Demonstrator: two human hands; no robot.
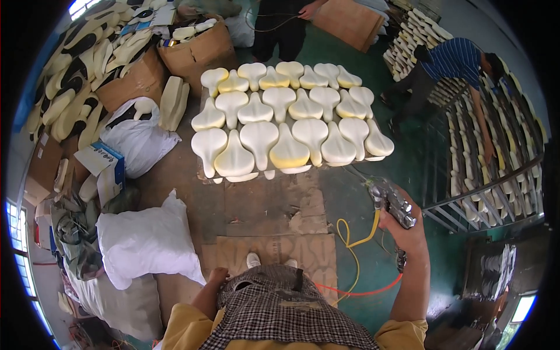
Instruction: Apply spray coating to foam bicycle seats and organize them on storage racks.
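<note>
My right hand [409, 228] grips a metal spray gun [392, 201], held up to the right of my body with its nozzle toward the rows of cream foam saddle shapes [289, 116] spread on a low rack ahead of me. A yellow hose [350, 242] and a red hose [364, 290] trail from the gun down to the green floor. My left hand [218, 275] hangs at my side with its fingers curled, close to a stuffed white bag [146, 239]. It holds nothing that I can see.
Cardboard boxes [201, 49] full of foam pieces stand at the back left. White sacks [137, 137] sit on the left. A person in a striped shirt [455, 61] bends over a rack of pieces [496, 151] at the right. Another person [280, 26] stands behind the rack.
</note>
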